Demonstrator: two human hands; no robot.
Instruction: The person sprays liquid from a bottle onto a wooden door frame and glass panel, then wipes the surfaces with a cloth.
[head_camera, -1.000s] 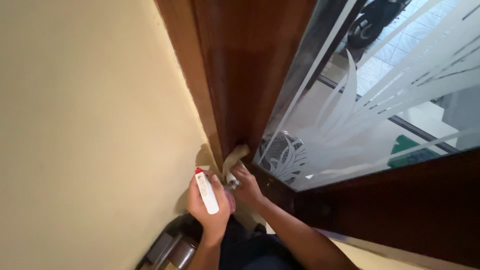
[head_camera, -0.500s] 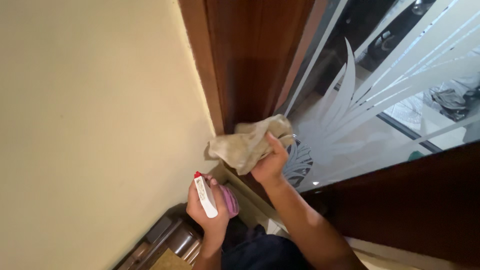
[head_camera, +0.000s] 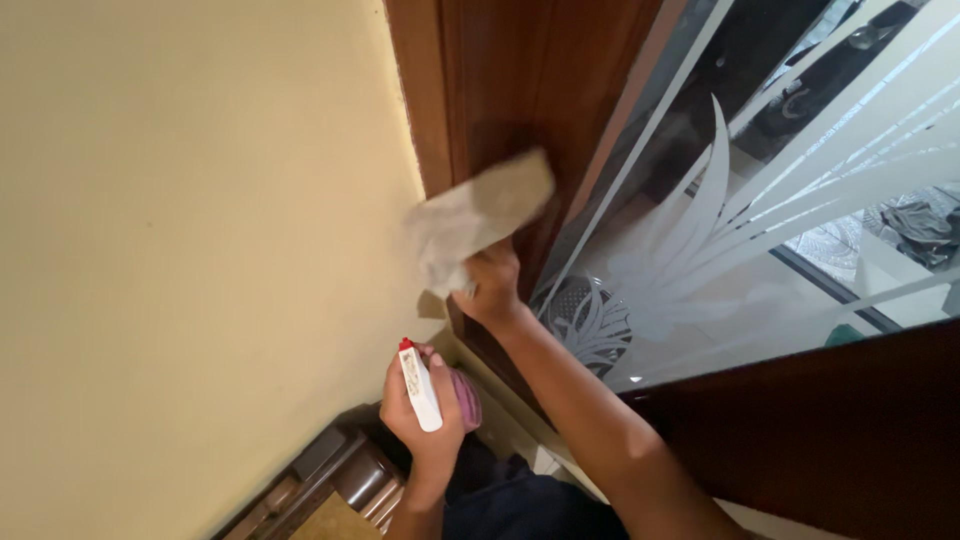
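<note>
I see the right hand (head_camera: 490, 285) clamped on a beige cloth (head_camera: 478, 215), which lies pressed against the brown wooden door frame (head_camera: 520, 90) just above the fingers. Below it, the left hand (head_camera: 425, 410) is closed around a white spray bottle (head_camera: 420, 385) with a red tip. Frosted glass panel (head_camera: 720, 230) lies right of the cloth.

We see a plain cream wall (head_camera: 190, 230) filling everything left of the fingers, evenly lit. Just above and behind the fingers runs a dark reddish-brown wooden door frame (head_camera: 500, 80). Right of the fingers sits a glass panel (head_camera: 760, 230) with frosted leaf and stripe etching, daylight and a tiled outdoor floor (head_camera: 850, 240) showing through. Below the glass is the door's dark wooden lower panel (head_camera: 830, 430). Well below the fingers, brown stepped moulding (head_camera: 340, 480) meets the wall.
</note>
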